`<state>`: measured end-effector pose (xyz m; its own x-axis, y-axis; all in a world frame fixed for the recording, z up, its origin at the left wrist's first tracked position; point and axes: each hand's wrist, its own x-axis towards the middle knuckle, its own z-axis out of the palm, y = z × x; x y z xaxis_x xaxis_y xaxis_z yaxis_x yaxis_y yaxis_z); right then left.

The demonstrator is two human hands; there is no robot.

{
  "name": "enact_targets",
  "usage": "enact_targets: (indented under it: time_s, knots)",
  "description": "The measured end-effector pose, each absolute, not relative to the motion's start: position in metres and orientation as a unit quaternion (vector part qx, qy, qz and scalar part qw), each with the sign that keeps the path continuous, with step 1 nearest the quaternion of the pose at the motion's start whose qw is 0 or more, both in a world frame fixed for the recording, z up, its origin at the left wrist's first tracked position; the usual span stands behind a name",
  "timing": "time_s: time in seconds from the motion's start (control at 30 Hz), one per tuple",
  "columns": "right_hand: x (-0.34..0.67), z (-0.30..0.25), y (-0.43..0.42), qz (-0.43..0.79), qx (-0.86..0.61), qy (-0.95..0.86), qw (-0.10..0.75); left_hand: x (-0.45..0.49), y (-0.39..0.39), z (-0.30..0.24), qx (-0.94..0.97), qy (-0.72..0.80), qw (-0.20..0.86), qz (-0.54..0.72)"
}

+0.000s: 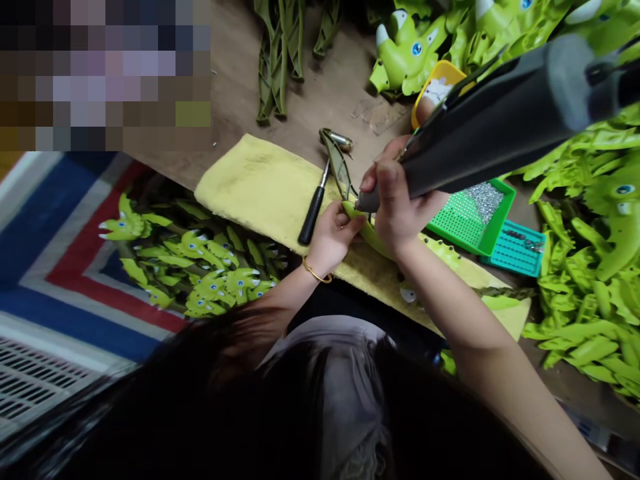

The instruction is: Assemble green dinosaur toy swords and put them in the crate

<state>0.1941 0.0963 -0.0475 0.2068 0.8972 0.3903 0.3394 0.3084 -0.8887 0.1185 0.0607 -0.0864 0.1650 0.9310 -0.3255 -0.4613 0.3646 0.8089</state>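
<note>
My right hand (397,207) is wrapped round the lower end of a dark grey electric screwdriver (500,120), whose tip points down at a green plastic toy part (367,230). My left hand (333,237), a gold bangle on its wrist, pinches and steadies that green part on a yellow cloth pad (260,187). A darker green strip (337,163) stands up from the part just above the fingers. The screwdriver tip is hidden between the two hands.
A small hammer (320,190) lies on the pad left of the hands. A green tray of screws (475,213) and a teal tray (517,247) sit to the right, a yellow tub (437,77) behind. Green dinosaur toy parts (585,293) are piled right, back and in a bin (195,267) below left.
</note>
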Motion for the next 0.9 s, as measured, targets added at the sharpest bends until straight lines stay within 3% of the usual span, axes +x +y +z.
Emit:
enact_targets:
  time_s: [0.13,0.23,0.33,0.47,0.6,0.67,0.73,0.8,0.9]
  knots:
    - [0.2,-0.031,0.095,0.23,-0.54,-0.59,0.554,0.103,0.058,-0.083,0.376,0.496,0.641,0.449]
    - [0.226,-0.011,0.104,0.146,-0.506,-0.56,0.64,0.091,0.054,-0.066,0.601,0.549,0.41,0.412]
    - [0.272,-0.005,0.121,0.029,-0.495,-0.503,0.708,0.104,0.055,-0.046,0.849,0.408,0.213,0.26]
    - [0.333,0.0,0.121,-0.014,-0.594,-0.491,0.637,0.136,0.064,-0.024,0.956,0.247,0.141,0.079]
    - [0.339,0.04,0.076,-0.224,-0.545,-0.481,0.65,0.096,0.064,0.003,0.969,0.209,0.11,0.074]
    - [0.323,0.062,0.063,-0.242,-0.503,-0.522,0.645,0.046,0.058,0.017,0.963,0.229,0.092,0.112]
    - [0.309,0.071,0.078,-0.141,-0.526,-0.618,0.567,-0.011,0.047,0.025,0.948,0.269,0.074,0.152]
    - [0.309,0.064,0.121,-0.014,-0.602,-0.672,0.431,-0.06,0.035,0.027,0.921,0.358,0.03,0.151]
    - [0.328,0.026,0.204,0.072,-0.727,-0.647,0.216,-0.108,0.015,0.018,0.866,0.484,0.006,0.129]
